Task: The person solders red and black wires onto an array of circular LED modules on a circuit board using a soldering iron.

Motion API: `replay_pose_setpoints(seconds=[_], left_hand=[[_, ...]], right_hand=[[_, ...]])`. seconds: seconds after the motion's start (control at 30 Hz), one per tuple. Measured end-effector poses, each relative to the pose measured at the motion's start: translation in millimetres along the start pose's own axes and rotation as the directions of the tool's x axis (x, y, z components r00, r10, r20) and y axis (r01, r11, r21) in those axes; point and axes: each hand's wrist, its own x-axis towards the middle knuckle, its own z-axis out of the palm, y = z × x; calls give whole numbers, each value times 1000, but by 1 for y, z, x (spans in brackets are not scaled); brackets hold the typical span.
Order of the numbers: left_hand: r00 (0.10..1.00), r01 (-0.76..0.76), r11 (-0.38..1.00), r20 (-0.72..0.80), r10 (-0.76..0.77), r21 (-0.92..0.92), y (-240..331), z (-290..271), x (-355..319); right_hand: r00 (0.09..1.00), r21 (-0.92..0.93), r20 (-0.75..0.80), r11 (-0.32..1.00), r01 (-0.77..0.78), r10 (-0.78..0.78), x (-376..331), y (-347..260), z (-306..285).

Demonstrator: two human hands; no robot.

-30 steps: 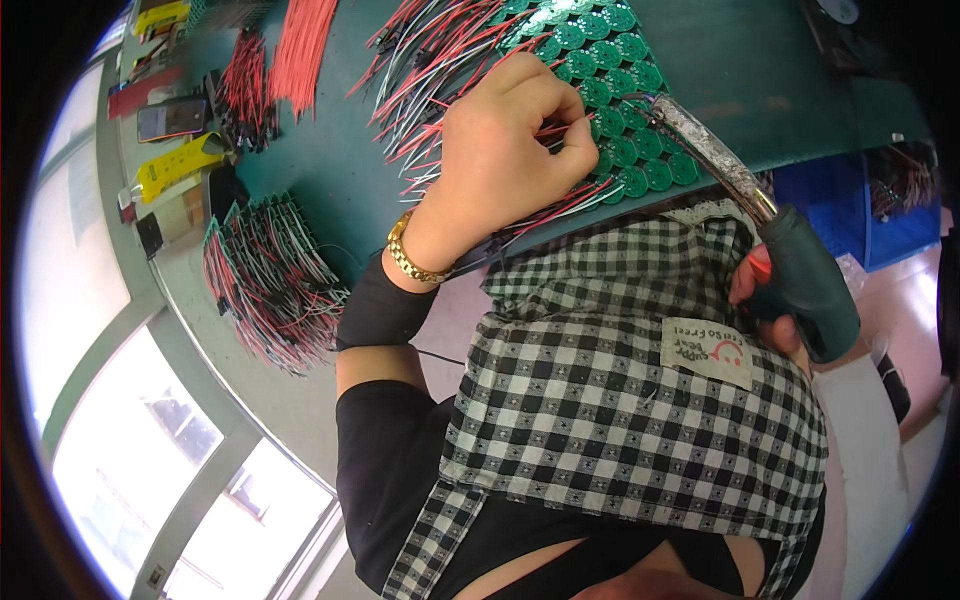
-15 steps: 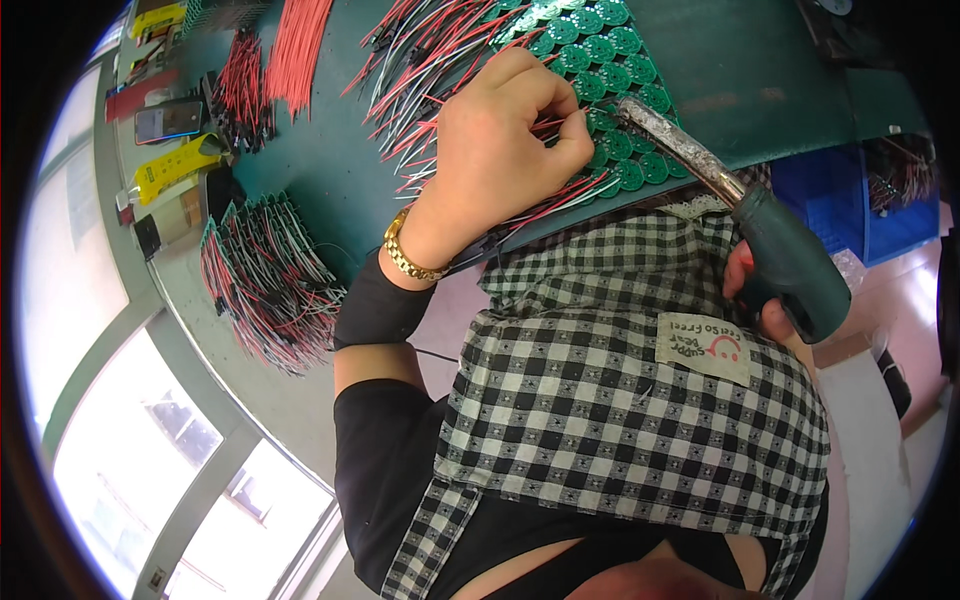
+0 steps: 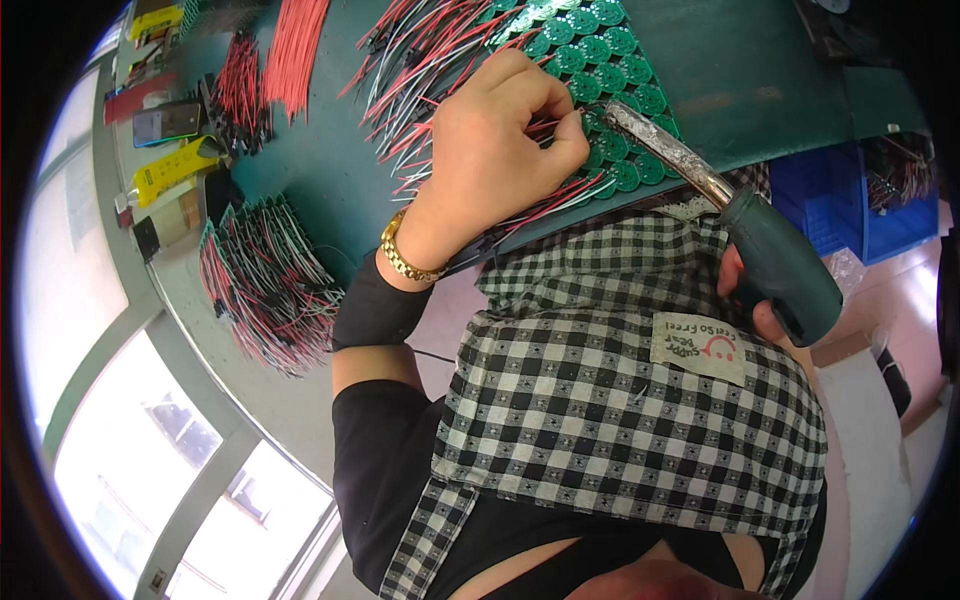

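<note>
A panel of round green circuit boards lies on the bench, with red, white and black wires fanned out over its left side. Above the panel, my left hand is closed in a pinch, and thin wire shows between its thumb and forefinger. My right hand is wrapped round the dark green handle of a soldering iron, which hides most of its fingers. The iron's worn metal barrel slants up and left. Its tip is by the boards, just right of my left fingertips; whether it touches a board I cannot tell.
At left on the bench lie another wired board stack, bundles of red wire, dark-ended red leads, a phone and a yellow packet. A blue bin stands at right, below the bench edge.
The soldering iron has shifted slightly left, bringing its tip closer to my left fingertips. My left hand keeps its pinch almost in place.
</note>
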Motion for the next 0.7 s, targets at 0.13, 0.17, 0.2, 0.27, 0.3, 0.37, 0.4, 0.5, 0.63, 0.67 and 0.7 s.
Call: replay_pose_setpoints(seconds=[0.13, 0.17, 0.2, 0.27, 0.3, 0.37, 0.4, 0.5, 0.63, 0.67, 0.7], left_hand=[[1000, -20, 1000, -10, 20, -3, -1, 0, 0], [1000, -15, 1000, -12, 15, -13, -1, 1, 0], [1000, -10, 1000, -13, 10, -24, -1, 1, 0], [1000, -10, 1000, -12, 10, -20, -1, 1, 0], [1000, -10, 1000, -9, 10, -16, -1, 1, 0], [1000, -6, 1000, -3, 6, 10, -1, 0, 1], [1000, 8, 999, 4, -8, 36, -1, -1, 1], [1000, 3, 999, 7, -3, 39, -1, -1, 1], [1000, -13, 999, -3, 13, 32, 0, -1, 1], [1000, -11, 999, -2, 11, 33, 0, 0, 1], [1000, 3, 1000, 2, -3, 31, 0, 0, 1]], right_hand=[[985, -131, 140, 988, -83, 101, 10, -15, -3], [980, -151, 159, 984, -92, 116, 12, -17, -1], [992, -82, 96, 994, -71, 79, 14, -16, 7], [998, -14, 30, 999, -46, 46, 15, -23, 14], [994, -118, 38, 988, -99, 104, 13, -33, 11], [986, -221, 39, 963, -151, 164, 13, -46, 10], [987, -176, 34, 973, -148, 156, 13, -53, 8], [986, -153, 104, 982, -113, 130, 20, -62, 1], [984, -92, 96, 985, -144, 152, 21, -59, 6], [960, -115, 119, 964, -242, 255, 20, -58, 8], [983, -67, 56, 983, -172, 176, 19, -55, 12]])
